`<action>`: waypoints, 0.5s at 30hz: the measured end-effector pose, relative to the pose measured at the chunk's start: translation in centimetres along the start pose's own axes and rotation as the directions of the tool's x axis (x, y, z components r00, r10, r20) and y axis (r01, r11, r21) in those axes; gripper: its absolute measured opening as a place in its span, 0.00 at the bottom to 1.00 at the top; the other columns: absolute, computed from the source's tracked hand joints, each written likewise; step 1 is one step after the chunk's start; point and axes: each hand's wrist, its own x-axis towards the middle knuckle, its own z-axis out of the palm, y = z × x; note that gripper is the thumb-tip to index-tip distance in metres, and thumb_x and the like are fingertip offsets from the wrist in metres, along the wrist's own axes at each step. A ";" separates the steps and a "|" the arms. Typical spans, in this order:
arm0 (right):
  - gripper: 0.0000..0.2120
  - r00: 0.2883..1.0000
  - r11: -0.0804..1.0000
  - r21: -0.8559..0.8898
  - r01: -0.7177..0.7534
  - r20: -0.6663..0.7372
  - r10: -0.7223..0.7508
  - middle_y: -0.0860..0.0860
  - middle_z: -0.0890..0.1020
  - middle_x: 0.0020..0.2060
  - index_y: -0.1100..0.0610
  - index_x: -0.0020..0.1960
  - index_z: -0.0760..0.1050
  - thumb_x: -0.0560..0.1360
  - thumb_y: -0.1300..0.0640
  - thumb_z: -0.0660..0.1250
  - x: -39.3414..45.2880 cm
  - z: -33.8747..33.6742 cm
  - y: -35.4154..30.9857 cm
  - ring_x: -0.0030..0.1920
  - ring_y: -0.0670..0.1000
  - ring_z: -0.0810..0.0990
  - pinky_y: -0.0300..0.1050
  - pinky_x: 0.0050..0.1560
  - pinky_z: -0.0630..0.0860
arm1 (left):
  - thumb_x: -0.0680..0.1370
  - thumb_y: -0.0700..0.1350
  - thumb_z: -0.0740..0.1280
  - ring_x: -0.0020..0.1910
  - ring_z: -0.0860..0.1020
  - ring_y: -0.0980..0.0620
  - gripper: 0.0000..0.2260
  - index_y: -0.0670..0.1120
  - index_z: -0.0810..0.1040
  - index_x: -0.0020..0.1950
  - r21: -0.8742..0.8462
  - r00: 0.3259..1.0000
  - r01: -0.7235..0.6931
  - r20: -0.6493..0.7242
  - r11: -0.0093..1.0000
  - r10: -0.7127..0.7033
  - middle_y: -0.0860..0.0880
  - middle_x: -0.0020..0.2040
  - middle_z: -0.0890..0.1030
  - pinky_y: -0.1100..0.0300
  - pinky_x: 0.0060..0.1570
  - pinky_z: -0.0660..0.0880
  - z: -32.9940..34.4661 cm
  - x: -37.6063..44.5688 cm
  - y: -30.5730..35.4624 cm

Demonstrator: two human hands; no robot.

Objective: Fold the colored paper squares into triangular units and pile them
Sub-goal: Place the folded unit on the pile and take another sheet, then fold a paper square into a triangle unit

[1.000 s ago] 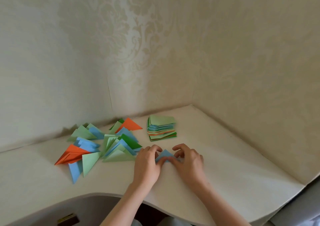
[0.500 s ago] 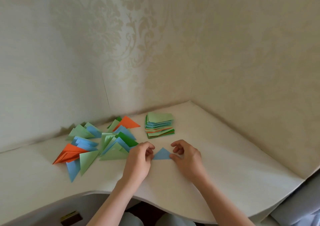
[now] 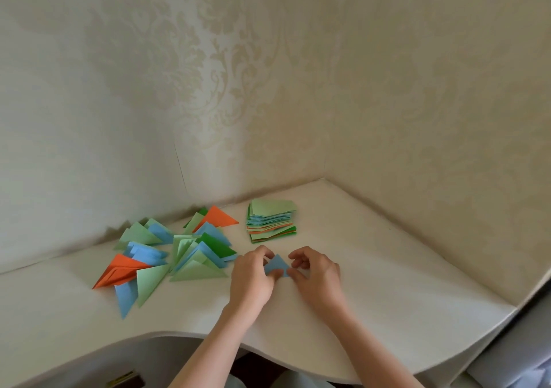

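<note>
The left hand point(image 3: 253, 277) and the right hand point(image 3: 317, 271) are pinching a small blue paper triangle point(image 3: 277, 265) between them, low over the white desk point(image 3: 387, 283). At ten o'clock from the hands the pile of folded triangles point(image 3: 176, 253) is lying spread out. At twelve o'clock, further back, the stack of paper squares point(image 3: 271, 220) is sitting near the corner of the wall point(image 3: 208, 89).

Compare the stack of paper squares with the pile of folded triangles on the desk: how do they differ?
The stack of paper squares is neat, its sheets flat and roughly aligned; the pile of folded triangles is loose and spread out, pointing many ways. The stack lies nearer the corner of the walls, the pile to its left. Both show light green, blue, orange and dark green paper, and neither is touched by a hand.
</note>
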 end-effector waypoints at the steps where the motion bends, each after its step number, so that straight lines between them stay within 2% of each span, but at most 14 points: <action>1: 0.09 1.000 1.000 0.003 -0.001 -0.002 0.001 0.41 0.79 0.40 0.47 0.49 0.77 0.70 0.55 0.72 0.0 0.0 0.0 0.46 0.45 0.78 0.50 0.57 0.72 | 0.75 0.47 0.71 0.49 0.74 0.51 0.10 0.51 0.77 0.55 -0.001 1.000 -0.022 -0.013 1.000 0.022 0.51 0.48 0.80 0.59 0.45 0.73 0.0 -0.1 0.1; 3: 0.09 1.000 1.000 0.016 0.004 -0.010 -0.003 0.41 0.79 0.39 0.47 0.48 0.77 0.70 0.55 0.73 -0.1 0.0 0.0 0.45 0.44 0.78 0.49 0.57 0.72 | 0.77 0.45 0.68 0.50 0.74 0.50 0.08 0.51 0.78 0.55 0.013 0.993 -0.097 -0.064 0.995 0.097 0.51 0.47 0.81 0.56 0.47 0.74 0.0 -0.6 0.1; 6: 0.08 0.999 0.997 0.071 0.022 -0.044 -0.019 0.41 0.80 0.39 0.46 0.46 0.77 0.69 0.53 0.73 -0.3 0.0 0.0 0.42 0.42 0.77 0.44 0.52 0.74 | 0.78 0.42 0.66 0.46 0.75 0.51 0.06 0.50 0.79 0.54 -0.036 0.976 -0.173 -0.140 0.984 0.166 0.53 0.44 0.80 0.64 0.40 0.69 -1.0 -1.2 -0.5; 9: 0.05 0.991 0.992 0.096 0.078 -0.112 -0.068 0.42 0.80 0.41 0.49 0.47 0.78 0.72 0.54 0.72 0.5 -0.5 -0.3 0.40 0.43 0.77 0.39 0.45 0.73 | 0.77 0.44 0.67 0.42 0.75 0.57 0.05 0.51 0.78 0.53 -0.088 0.972 -0.156 -0.191 0.984 0.137 0.56 0.42 0.79 0.72 0.36 0.66 -3.6 -1.7 -2.5; 12: 0.05 0.980 0.987 -0.005 0.162 -0.116 -0.162 0.43 0.80 0.42 0.51 0.48 0.79 0.73 0.57 0.70 2.1 -0.7 -1.4 0.41 0.44 0.76 0.38 0.45 0.72 | 0.76 0.44 0.69 0.39 0.76 0.59 0.06 0.55 0.76 0.49 -0.139 0.974 -0.105 -0.215 0.985 0.074 0.58 0.40 0.79 0.70 0.35 0.66 -6.2 -2.6 -5.3; 15: 0.07 0.980 0.980 -0.069 0.189 -0.054 -0.193 0.46 0.81 0.46 0.53 0.51 0.80 0.73 0.58 0.69 3.9 -0.1 -2.8 0.46 0.46 0.77 0.40 0.50 0.73 | 0.76 0.43 0.69 0.39 0.76 0.60 0.08 0.56 0.73 0.46 -0.140 0.973 -0.064 -0.231 0.988 0.030 0.58 0.40 0.78 0.68 0.36 0.66 -7.6 -3.4 -7.8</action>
